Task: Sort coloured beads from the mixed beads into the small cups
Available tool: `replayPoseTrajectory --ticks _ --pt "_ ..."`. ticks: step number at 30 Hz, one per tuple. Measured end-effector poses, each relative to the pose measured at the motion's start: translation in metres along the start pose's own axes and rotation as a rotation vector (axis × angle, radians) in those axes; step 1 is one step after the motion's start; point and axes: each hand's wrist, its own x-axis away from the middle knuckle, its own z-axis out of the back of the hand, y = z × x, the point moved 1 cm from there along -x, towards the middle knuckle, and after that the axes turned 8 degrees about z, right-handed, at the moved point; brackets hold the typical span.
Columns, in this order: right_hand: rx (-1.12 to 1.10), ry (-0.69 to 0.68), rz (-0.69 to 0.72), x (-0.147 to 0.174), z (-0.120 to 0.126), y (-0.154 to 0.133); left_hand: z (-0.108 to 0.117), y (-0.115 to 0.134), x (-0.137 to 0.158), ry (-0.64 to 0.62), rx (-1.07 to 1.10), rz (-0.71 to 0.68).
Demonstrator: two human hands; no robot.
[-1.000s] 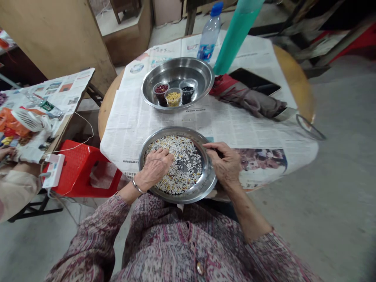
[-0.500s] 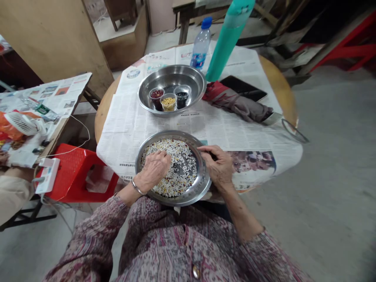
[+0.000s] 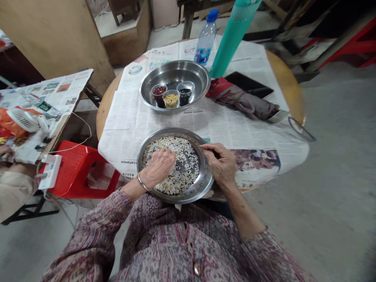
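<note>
In front of me a round metal basin holds a spread of small white grains mixed with yellow and dark ones. My left hand, with a bracelet at the wrist, is over the grains on the basin's left side. Its fingers are curled down and closed; what they pinch, if anything, is hidden. At the basin's right rim my right hand is closed against the edge, index finger and thumb over it, the other fingers bent and partly hidden.
Farther back, a second metal basin holds cups of red beans, yellow grains and dark beans. Behind stand a water bottle and teal bottle. A folded umbrella, dark tablet and red stool are nearby.
My left hand has shifted slightly right over the grains, still curled. The right hand keeps its place at the rim. The whole view has moved a little.
</note>
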Motion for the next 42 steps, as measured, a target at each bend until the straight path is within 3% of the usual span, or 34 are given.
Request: replayPoseTrajectory --ticks 9,20,30,42 --pt "0.009 -0.012 -0.009 0.000 0.001 0.000 -0.003 -0.007 0.005 0.012 0.058 -0.050" --pt "0.005 0.007 0.004 0.000 0.001 0.000 0.000 -0.005 0.000 -0.021 0.110 0.024" --pt "0.013 -0.012 -0.013 0.000 0.001 0.000 -0.015 -0.026 0.012 0.186 0.406 0.027" --pt "0.011 -0.012 -0.003 0.001 0.001 0.002 -0.005 -0.018 0.015 0.172 0.451 -0.031"
